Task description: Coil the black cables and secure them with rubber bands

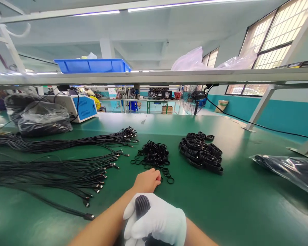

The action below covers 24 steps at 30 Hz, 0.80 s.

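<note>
My right hand (156, 218), in a white glove, is closed around a coiled black cable (142, 205). Its stacked loops show at the top of the fist, and more black shows below the fingers. My bare left hand (147, 181) reaches past it with fingers curled down onto the table. Its fingertips are hidden, and part of a black ring shows beside them. Just beyond lies a pile of small black rings (154, 153), with a few loose rings (170, 180) to its right. Straight black cables (66, 174) with metal-tipped plugs lie in two bunches on the left.
Several coiled black cables (201, 152) are heaped right of the rings. A clear plastic bag (284, 171) lies at the right edge. Filled bags (45, 118) and a blue-and-white machine (83, 107) stand back left. A shelf (154, 78) crosses above the green table (220, 212).
</note>
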### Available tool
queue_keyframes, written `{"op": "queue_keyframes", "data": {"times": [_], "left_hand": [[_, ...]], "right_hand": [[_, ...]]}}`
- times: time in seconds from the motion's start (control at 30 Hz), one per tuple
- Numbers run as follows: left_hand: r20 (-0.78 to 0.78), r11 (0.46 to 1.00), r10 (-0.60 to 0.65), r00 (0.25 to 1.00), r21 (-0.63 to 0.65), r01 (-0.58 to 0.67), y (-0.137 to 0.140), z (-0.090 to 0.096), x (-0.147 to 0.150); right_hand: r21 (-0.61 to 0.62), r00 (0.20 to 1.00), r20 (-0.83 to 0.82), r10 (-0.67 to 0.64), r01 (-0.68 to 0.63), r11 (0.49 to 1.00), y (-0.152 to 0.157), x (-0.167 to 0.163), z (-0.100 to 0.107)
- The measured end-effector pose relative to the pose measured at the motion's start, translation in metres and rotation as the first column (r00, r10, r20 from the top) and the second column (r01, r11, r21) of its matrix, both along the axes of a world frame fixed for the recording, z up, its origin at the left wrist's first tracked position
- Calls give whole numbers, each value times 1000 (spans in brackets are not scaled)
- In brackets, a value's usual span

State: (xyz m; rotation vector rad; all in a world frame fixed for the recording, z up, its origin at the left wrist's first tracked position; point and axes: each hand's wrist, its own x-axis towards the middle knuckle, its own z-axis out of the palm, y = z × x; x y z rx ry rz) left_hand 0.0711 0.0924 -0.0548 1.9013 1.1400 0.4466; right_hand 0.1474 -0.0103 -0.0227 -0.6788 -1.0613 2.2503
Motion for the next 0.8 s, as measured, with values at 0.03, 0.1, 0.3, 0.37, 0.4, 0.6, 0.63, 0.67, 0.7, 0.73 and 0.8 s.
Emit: {"op": "queue_keyframes", "data": {"times": [0.03,0.1,0.3,0.37,0.4,0.6,0.63,0.67,0.7,0.73,0.8], "left_hand": [[25,999,27,999,-31,-26,-1,1,-3],[101,990,102,990,-107,-91,-6,5,-17],[418,908,330,846,-386,-163,-57,25,-67],[481,878,382,789,-454,-148,-74,25,-69],[503,867,402,765,-479,-140,-81,23,-67],[551,853,424,719,-509,-113,-102,31,-63],[539,860,407,737,-498,-111,-105,36,-65],[526,869,382,760,-483,-103,-106,41,-68],[513,882,346,786,-464,-85,-107,46,-71],[497,895,302,813,-441,-63,-106,50,-74],[411,921,219,885,-386,-49,-99,53,-80]], "right_hand": [[3,1000,5,-14,14,1000,0,0,1],[35,988,57,-145,143,989,2,0,3],[310,605,252,-755,689,655,11,-5,2],[364,574,268,-774,683,633,11,-8,-3],[390,582,283,-763,657,645,10,-9,-5],[640,463,382,-800,493,590,5,-9,-8],[671,439,399,-805,458,583,4,-9,-6],[688,432,415,-801,427,587,4,-10,-4],[698,441,421,-793,401,594,3,-10,-2],[707,453,420,-787,380,596,3,-11,0],[735,450,417,-789,344,584,2,-12,3]]}}
